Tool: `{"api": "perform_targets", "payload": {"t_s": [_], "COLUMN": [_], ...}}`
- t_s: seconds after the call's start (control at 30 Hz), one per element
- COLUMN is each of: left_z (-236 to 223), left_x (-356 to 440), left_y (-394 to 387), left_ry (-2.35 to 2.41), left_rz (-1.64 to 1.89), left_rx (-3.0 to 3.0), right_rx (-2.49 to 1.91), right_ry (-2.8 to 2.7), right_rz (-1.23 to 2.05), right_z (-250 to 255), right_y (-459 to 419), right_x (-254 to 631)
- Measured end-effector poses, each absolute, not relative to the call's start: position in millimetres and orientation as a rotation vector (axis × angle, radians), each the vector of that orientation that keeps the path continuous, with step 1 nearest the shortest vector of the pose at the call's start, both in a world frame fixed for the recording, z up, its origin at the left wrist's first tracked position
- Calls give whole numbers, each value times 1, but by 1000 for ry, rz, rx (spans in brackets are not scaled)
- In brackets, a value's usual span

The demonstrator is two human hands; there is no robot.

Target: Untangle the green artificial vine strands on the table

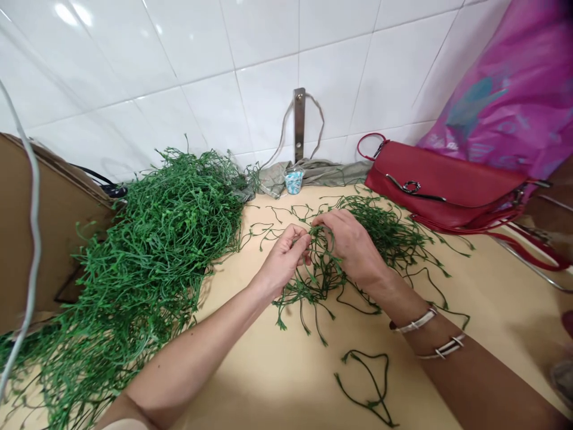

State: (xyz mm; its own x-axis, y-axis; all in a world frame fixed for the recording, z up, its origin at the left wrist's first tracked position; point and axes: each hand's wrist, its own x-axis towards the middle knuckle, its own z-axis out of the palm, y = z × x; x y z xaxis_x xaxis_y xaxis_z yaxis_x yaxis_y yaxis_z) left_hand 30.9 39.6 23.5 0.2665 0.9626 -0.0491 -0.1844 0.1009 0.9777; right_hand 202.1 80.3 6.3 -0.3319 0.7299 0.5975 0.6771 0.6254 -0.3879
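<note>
A white tiled wall [259,48] runs along the back edge of the beige tabletop [250,370]. A large heap of green strands [174,221] covers the tabletop's left side, spilling toward its near left corner, with a cardboard box [49,239] beside it. At the back right corner a pink-purple plastic bag [514,101] stands behind a red handbag [447,179]. A smaller pile of green strands [385,230] lies right of the middle, in front of the handbag.

The right hand [349,242] bends its fingers over the green cluster [320,272] at the tabletop's centre; its thumb is hidden, so I cannot tell whether it grips. The left hand [289,257] pinches a green strand from that cluster between thumb and forefinger, fingertips near the right's. Loose strands [378,382] lie toward the near edge. A small blue-and-white cup [294,181] stands by the back edge, near its middle.
</note>
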Motion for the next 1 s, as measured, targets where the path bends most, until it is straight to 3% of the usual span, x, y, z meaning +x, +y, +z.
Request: {"api": "perform_targets", "payload": {"t_s": [0.2, 0.4, 0.63, 0.73, 0.87, 1.0], "left_z": [24, 12, 7, 7, 6, 9], "left_x": [26, 28, 28, 29, 27, 25], "left_y": [33, 44, 44, 43, 44, 45], "left_ry": [927, 973, 1003, 990, 1023, 992], "left_rz": [1067, 1143, 1176, 1145, 1040, 935], "left_rx": [1105, 1022, 1158, 1179, 1217, 1230], "right_rx": [-1411, -1360, -1204, -1172, -1198, -1262], "right_ry": [-1836, -1808, -1908, -1828, -1879, -2005], "right_rz": [33, 17, 852, 1018, 1005, 763], "right_z": [9, 25, 34, 29, 29, 32], "right_y": [97, 91, 66, 65, 67, 67], "right_x": [249, 247, 200, 194, 200, 206]}}
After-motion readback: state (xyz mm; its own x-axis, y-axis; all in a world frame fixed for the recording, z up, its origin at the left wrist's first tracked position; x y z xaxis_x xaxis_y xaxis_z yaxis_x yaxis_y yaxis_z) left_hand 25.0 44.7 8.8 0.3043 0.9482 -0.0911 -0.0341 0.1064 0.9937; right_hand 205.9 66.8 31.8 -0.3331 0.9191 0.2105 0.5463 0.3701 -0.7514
